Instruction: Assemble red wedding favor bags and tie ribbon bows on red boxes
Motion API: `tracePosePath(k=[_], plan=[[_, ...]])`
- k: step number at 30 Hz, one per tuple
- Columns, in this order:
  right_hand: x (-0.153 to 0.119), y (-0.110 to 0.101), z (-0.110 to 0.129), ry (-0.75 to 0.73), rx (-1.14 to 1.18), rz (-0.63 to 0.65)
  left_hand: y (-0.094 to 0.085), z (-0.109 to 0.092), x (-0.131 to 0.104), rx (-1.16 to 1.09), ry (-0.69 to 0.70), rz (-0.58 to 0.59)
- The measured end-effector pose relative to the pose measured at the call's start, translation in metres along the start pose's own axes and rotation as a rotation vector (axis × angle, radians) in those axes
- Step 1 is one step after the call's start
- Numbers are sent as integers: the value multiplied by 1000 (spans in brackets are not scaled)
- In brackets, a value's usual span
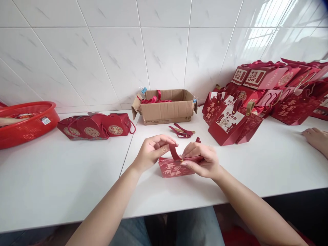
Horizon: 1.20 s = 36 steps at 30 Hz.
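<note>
A red gift box with pale lettering stands on the white table in front of me. At its top edge, a dark red strap curves upward in a loop. My left hand pinches the upper end of this strap between thumb and fingers. My right hand is closed on the box's top edge, its thumb beside a small gold stud at the strap's foot. Several loose straps lie on the table just beyond my hands.
Behind the straps stands an open cardboard box with red ribbons inside. Red boxes and a red plastic basket sit at left. Finished-looking gift boxes and a stack fill the right. Another person's hand rests at far right.
</note>
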State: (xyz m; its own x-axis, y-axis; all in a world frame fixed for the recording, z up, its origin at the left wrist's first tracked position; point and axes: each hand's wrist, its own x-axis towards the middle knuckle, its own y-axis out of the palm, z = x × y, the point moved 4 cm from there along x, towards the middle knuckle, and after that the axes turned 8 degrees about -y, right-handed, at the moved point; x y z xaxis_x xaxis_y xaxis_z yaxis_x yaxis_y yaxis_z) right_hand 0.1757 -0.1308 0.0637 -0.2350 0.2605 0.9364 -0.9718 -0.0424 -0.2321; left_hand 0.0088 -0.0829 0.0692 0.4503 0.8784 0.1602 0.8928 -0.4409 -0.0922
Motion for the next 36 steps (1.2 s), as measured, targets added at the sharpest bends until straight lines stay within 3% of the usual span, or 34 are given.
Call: tracePosePath(k=[16, 20, 23, 36], plan=[[1, 5, 5, 7, 79, 26, 6, 0, -4, -286, -45, 57], [3, 5, 7, 2, 70, 34, 10, 4, -6, -282, -128, 152], [4, 5, 8, 8, 58, 37, 11, 3, -8, -314, -111, 196], [2, 6, 6, -14, 70, 34, 11, 2, -8, -370, -68, 142]])
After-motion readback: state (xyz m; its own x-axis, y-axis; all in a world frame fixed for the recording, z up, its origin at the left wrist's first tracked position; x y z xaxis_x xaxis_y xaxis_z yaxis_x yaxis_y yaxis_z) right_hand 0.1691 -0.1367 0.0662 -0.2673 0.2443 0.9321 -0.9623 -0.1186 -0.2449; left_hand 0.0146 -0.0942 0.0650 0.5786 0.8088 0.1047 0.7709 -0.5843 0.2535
